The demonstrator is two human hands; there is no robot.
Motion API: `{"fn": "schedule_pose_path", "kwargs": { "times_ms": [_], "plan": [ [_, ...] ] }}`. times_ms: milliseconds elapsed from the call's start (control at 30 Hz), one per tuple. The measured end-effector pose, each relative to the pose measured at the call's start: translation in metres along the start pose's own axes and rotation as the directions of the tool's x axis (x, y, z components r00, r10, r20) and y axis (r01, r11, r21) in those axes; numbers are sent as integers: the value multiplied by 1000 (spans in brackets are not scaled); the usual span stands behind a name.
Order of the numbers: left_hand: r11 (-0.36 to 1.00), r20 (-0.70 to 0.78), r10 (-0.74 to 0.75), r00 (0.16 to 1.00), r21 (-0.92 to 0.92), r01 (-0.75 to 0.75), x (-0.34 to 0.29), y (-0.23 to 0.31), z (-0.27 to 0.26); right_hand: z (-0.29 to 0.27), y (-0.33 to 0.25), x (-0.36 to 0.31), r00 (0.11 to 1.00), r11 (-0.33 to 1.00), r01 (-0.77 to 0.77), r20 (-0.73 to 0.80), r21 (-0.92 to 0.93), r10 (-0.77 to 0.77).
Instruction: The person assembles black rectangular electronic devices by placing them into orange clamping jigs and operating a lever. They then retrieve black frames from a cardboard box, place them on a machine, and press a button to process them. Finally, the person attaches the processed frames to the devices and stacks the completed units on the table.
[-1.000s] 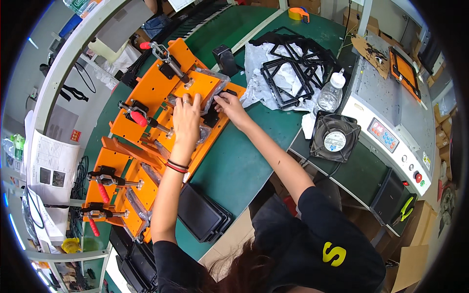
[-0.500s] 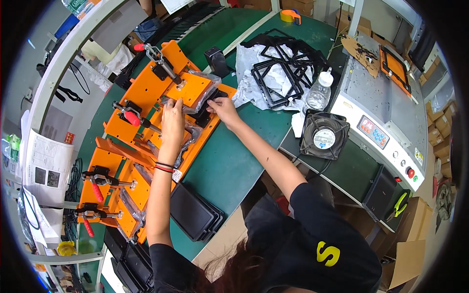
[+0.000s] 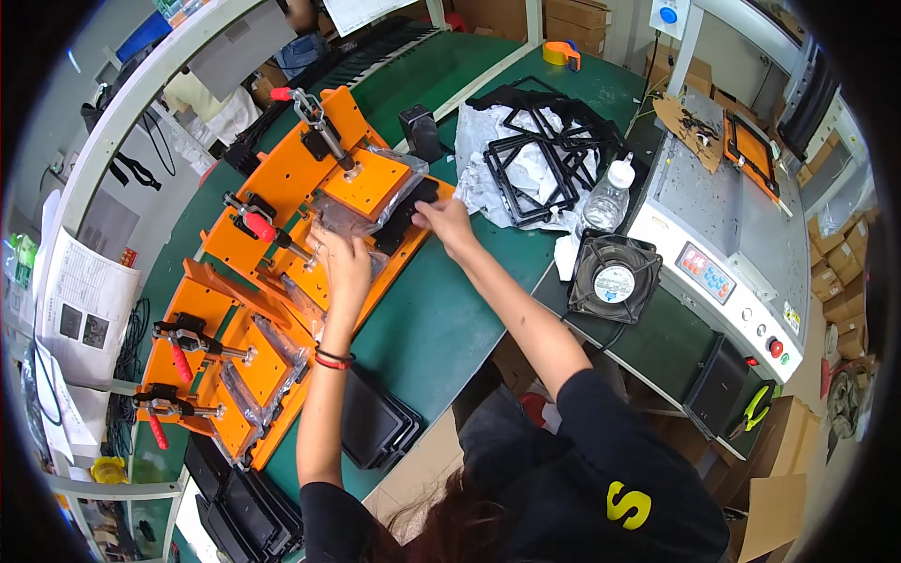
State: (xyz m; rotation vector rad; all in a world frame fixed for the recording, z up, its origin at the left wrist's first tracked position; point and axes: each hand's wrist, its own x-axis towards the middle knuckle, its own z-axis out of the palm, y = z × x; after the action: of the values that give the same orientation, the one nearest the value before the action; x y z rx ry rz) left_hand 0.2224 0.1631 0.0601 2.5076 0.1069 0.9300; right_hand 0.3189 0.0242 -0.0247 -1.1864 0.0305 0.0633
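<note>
An orange clamping fixture (image 3: 246, 246) stands on the green table, with red-handled toggle clamps pressing on orange plates. Its far station has an orange plate (image 3: 369, 183) with clear plastic film (image 3: 345, 218) around its edges. My left hand (image 3: 340, 267) is at the near edge of that film, fingers bent inward; what lies between them is hidden. A flat black part (image 3: 409, 214) lies beside the film, along the fixture's right side. My right hand (image 3: 447, 225) has its fingertips pinched together at the right edge of this black part.
To the right are black frames (image 3: 526, 178) on white wrapping, a clear bottle (image 3: 608, 195), a fan (image 3: 613, 275) and a machine with a control panel (image 3: 706, 272). Stacked black trays (image 3: 377, 418) lie near the table's front edge. A black block (image 3: 419, 131) stands behind the fixture.
My left hand has dropped from the orange plate's near corner to the film just below it. My right hand has shifted slightly outward, uncovering more of the black part. The whole view has tilted slightly.
</note>
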Motion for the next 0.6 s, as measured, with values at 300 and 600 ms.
{"fn": "schedule_pose_path", "kwargs": {
  "times_ms": [300,600],
  "plan": [
    [953,-432,211,877,-109,-283,180,1,8,-60,-3,-206,995,994,24,-94,111,-13],
    [197,-257,-268,929,-958,-209,247,20,-9,-108,6,-292,911,916,-401,93,-17,401]
  ]
}}
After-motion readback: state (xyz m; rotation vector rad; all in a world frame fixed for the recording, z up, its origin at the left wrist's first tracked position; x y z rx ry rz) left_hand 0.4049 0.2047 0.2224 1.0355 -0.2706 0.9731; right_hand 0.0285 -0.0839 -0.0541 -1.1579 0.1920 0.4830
